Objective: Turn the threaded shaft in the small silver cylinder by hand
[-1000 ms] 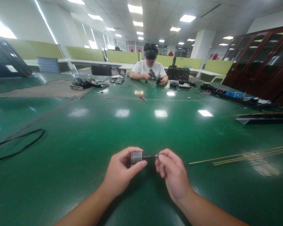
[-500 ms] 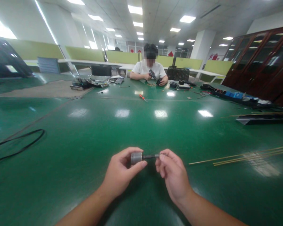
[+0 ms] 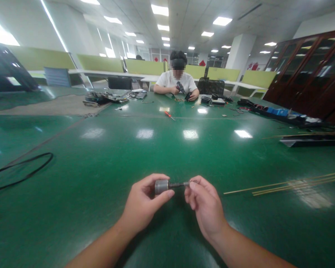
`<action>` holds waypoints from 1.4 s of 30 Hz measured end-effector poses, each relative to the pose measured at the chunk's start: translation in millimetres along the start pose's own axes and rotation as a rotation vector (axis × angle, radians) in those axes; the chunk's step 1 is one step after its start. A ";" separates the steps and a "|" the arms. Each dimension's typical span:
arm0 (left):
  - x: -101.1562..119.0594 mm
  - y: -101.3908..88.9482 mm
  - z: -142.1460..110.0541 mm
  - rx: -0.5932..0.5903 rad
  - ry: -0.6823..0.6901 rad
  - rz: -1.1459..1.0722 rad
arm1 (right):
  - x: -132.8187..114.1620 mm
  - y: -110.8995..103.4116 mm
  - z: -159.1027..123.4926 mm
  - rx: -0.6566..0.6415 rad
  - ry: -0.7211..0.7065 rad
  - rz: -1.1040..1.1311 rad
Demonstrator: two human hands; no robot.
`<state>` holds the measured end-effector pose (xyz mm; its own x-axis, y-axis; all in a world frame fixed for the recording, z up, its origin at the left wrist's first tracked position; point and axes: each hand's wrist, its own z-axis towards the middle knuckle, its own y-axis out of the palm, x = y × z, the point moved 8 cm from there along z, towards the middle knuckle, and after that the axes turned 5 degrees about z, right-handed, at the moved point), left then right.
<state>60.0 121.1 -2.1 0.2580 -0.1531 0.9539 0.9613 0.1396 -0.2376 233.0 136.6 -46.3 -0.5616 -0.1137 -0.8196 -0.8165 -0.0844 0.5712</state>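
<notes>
Both of my hands hold one tool part level above the green tabletop: a grey metal cylinder (image 3: 161, 187) with a narrow dark shaft (image 3: 179, 185) running out to the right. My left hand (image 3: 142, 201) is closed on the cylinder, thumb in front and fingers behind. At the shaft's far end, my right hand (image 3: 205, 204) pinches it between thumb and forefinger; its other fingers are curled below. The fingertips hide the tip of the shaft, and the exact kind of part is unclear.
Thin brass-coloured rods (image 3: 293, 186) lie to the right, near a black metal channel (image 3: 312, 141). A black cable (image 3: 30, 169) loops at left. Farther off is an orange screwdriver (image 3: 168, 114). Across the table a person (image 3: 175, 82) holds a power drill (image 3: 181, 88).
</notes>
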 end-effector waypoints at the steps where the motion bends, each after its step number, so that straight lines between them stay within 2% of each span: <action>1: -0.2 0.0 0.3 -0.001 -0.001 -0.001 | 0.0 0.1 0.0 0.001 0.001 0.001; 18: -1.4 0.1 -0.7 -0.007 -0.015 -0.003 | -2.3 -2.0 0.7 0.054 0.013 0.028; 24: -2.8 -4.1 0.1 0.036 -0.045 -0.038 | -3.7 -0.8 2.3 0.044 -0.004 0.023; 31: -19.1 -14.5 3.5 0.157 -0.109 -0.136 | 1.1 1.7 6.0 0.021 -0.022 0.008; 35: -18.9 -27.2 0.5 0.281 -0.133 -0.230 | -1.0 6.2 6.9 0.007 -0.041 -0.022; 38: -4.0 -42.3 -9.6 0.350 -0.133 -0.264 | -3.7 10.6 6.2 -0.002 -0.049 -0.046; 42: 16.4 -80.7 -44.6 0.412 -0.149 -0.200 | -5.4 18.5 1.8 -0.046 -0.051 -0.051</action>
<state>-9.0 63.7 24.6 0.0260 -0.0785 0.9966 0.8643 0.5026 0.0171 220.7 137.4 -31.4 -0.5267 -0.0581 -0.8481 -0.8377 -0.1338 0.5294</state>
